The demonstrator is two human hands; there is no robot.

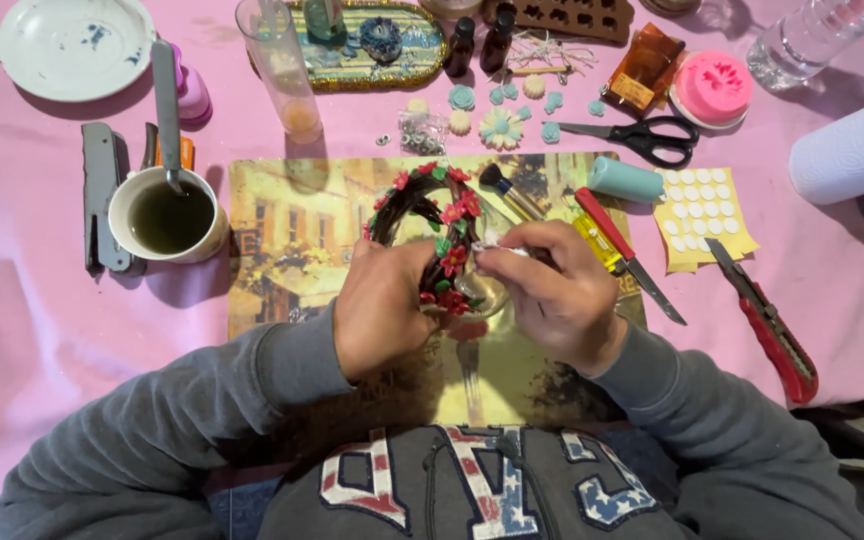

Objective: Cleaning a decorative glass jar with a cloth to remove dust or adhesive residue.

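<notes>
- Head view: the left hand (pixel 380 305) is curled around the near side of a glass goblet (pixel 472 290) lying tilted over a picture placemat (pixel 292 230); its fingers are wrapped and pressed to the glass, steadying it.
- A dark twig-like vine with red flowers and green leaves (pixel 442 215) winds round the goblet. I judge these small moulded pieces fragile: a tighter squeeze from the holding hand could crush or knock off a flower.
- The right hand (pixel 552 295) pinches a thin light-coloured tool (pixel 497 247) between thumb and fingertips, its tip at a red flower (pixel 453 259). Too hard a push could dent the flower or skid along the glass.
- The goblet seems held off the mat by the hands alone; a loosened grip would likely let it roll or drop.
- A mug of dark liquid (pixel 169 215) with a spoon-like handle (pixel 166 100) in it stands just left of the mat; a swinging left elbow might tip it.
- A red utility knife (pixel 774 330) and a yellow-handled screwdriver (pixel 617 252) lie close to the right forearm, where a sleeve could catch them.
</notes>
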